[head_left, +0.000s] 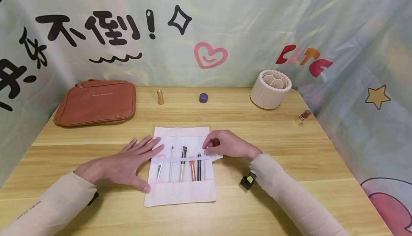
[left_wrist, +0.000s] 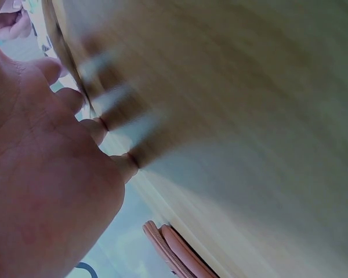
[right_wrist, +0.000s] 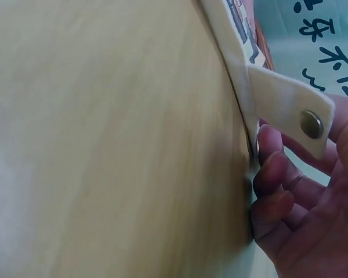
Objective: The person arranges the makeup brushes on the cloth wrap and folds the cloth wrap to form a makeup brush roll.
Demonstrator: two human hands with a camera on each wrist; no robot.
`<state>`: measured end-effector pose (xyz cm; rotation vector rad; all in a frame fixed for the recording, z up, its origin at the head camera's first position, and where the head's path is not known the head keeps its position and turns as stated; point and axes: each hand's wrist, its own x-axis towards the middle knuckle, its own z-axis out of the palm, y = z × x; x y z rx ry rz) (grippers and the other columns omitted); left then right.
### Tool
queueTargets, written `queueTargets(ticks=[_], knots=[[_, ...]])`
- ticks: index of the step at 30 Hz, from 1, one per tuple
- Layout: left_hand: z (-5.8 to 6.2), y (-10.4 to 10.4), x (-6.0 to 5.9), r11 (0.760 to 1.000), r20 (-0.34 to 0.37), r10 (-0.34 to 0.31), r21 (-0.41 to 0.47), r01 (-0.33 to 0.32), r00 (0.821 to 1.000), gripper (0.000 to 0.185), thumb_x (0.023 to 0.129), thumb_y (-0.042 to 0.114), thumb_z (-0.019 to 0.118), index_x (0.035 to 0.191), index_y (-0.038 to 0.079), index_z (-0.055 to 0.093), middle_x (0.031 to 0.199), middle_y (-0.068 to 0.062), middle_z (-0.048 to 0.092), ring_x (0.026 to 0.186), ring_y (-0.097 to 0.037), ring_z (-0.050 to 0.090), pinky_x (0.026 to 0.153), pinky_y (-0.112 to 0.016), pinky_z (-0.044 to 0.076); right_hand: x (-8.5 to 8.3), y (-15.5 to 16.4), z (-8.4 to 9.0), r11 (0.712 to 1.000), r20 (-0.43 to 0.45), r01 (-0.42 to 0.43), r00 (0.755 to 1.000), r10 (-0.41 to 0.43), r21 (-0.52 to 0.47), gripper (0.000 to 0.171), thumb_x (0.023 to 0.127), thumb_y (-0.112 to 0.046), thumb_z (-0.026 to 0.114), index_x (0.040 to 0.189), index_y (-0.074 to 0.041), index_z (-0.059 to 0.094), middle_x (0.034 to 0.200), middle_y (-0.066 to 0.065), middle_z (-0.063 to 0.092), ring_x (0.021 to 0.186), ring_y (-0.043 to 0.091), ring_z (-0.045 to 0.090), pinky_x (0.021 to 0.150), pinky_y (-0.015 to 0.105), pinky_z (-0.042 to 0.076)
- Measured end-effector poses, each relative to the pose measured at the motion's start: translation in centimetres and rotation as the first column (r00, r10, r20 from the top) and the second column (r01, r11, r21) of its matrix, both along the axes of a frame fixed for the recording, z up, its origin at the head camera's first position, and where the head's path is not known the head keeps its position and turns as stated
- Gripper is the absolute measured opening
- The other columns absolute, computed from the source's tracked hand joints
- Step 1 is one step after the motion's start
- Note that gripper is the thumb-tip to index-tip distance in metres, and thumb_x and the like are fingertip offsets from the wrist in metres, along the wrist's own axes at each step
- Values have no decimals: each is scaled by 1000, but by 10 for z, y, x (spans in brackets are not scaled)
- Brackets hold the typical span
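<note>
The left wrist view is showing mostly a blurred palm and smeared wood grain, so little can be made out there; the right wrist view is cutting off all but the edge of the cloth brush roll (head_left: 181,166) and its snap tab (right_wrist: 290,107). In the head view the roll is lying open and flat on the bench (head_left: 273,150), its long axis running from the person toward the wall. The brushes (head_left: 183,164) tucked under its elastic band are lying along that same axis — bristles mostly toward the wall, handles sinking out of sight into the near pocket.

The left hand (head_left: 125,164) is resting flat on the roll's left edge, its fingers (head_left: 146,148) straight and spread, holding nothing. The right hand (head_left: 226,144) is sitting at the roll's right edge, its fingers (right_wrist: 272,174) curled and pinching the cloth beside the snap tab.

Beyond the roll, toward the wall, a brown zip pouch (head_left: 96,102) is lying to the left, a gold lipstick tube (head_left: 160,97) and a small purple jar (head_left: 203,97) are standing almost straight behind it, and a ribbed white holder (head_left: 270,89) is standing to the right. A small bottle (head_left: 303,117) is lying further right of the roll.
</note>
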<state>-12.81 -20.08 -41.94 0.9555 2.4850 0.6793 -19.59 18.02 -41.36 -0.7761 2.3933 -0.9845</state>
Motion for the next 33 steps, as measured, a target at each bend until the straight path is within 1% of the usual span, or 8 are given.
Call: queueTargets(ticks=[8,14,17,20,23,26,29,33], knots=[[0,1,-1,1000,16,-5,9,5,1000,122,82,68,84,175,14,26,184,-16,8,168,-52,-1,125,-81,-5,11,14,5,999,9,41,999,-41,15,32,102,-25,79,130,-11,71,90,-3,63,78,11,55,72,23,44],[16,-1,-9,1000,78,29,11,-30,997,113,88,66,82,173,12,32,182,-20,17,167,-52,10,128,-80,6,23,23,8,998,-9,53,999,-53,25,30,104,-28,76,130,-14,72,97,-2,69,82,14,59,72,25,48],[23,0,-18,998,38,66,-7,-66,997,104,92,67,78,171,15,36,180,-16,28,166,-47,24,129,-74,20,28,27,9,998,-10,69,998,-69,14,24,104,-25,75,126,-15,75,97,-3,72,83,15,59,72,25,47],[23,5,-29,995,-57,90,-26,-91,994,93,94,67,75,168,20,44,177,-11,36,163,-42,33,127,-71,30,32,29,8,997,0,78,997,-78,-1,18,105,-21,74,122,-15,76,95,-3,74,80,15,58,70,23,45],[18,12,-37,996,-132,57,-67,-67,990,90,95,70,72,167,22,46,179,-9,32,166,-44,25,127,-75,26,33,32,5,996,19,82,996,-82,-20,15,105,-18,73,119,-15,77,95,-3,74,79,14,56,69,23,44],[13,16,-40,993,-124,7,-116,-21,992,94,96,73,69,170,22,42,183,-11,21,169,-47,11,128,-77,16,33,34,3,996,28,77,997,-76,-38,14,105,-16,73,119,-15,77,96,-3,73,79,14,55,69,22,43],[9,17,-38,987,-95,-9,-159,-6,995,98,94,77,67,172,25,37,184,-11,14,169,-49,3,129,-77,10,31,35,3,997,23,70,997,-69,-45,15,105,-14,73,120,-15,77,96,-2,72,81,15,55,71,22,43],[9,19,-29,980,-102,6,-197,-26,995,101,92,81,64,173,30,33,185,-10,13,169,-50,4,128,-78,10,24,37,2,997,-16,73,997,-73,-28,17,106,-13,71,121,-16,77,95,-3,71,84,16,55,73,23,45]])
